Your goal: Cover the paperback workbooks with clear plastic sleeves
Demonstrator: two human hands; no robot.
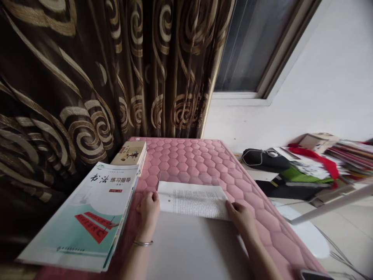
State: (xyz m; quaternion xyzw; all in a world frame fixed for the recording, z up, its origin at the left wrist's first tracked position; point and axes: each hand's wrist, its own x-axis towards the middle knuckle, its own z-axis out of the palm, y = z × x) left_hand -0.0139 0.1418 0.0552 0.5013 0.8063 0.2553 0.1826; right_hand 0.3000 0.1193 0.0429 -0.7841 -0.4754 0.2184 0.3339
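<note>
A printed page [195, 200] lies on the pink padded surface in front of me. A clear plastic book cover [189, 178] shows past its far edge. A plain pale grey sheet [195, 249] overlaps the near part of the page; how it joins the page I cannot tell. My left hand [149, 212] has thumb and fingers closed at the left edge of the page and cover, with a bangle on the wrist. At the right edge, my right hand [242, 219] pinches the same pieces between thumb and fingers.
Left of my hands lies a stack of books topped by a green-and-white calligraphy workbook [84, 217]; a smaller tan book [128, 153] sits behind it. A patterned curtain [145, 70] hangs at the far edge. Papers, a black case [265, 159] and a red cloth [317, 159] clutter the right.
</note>
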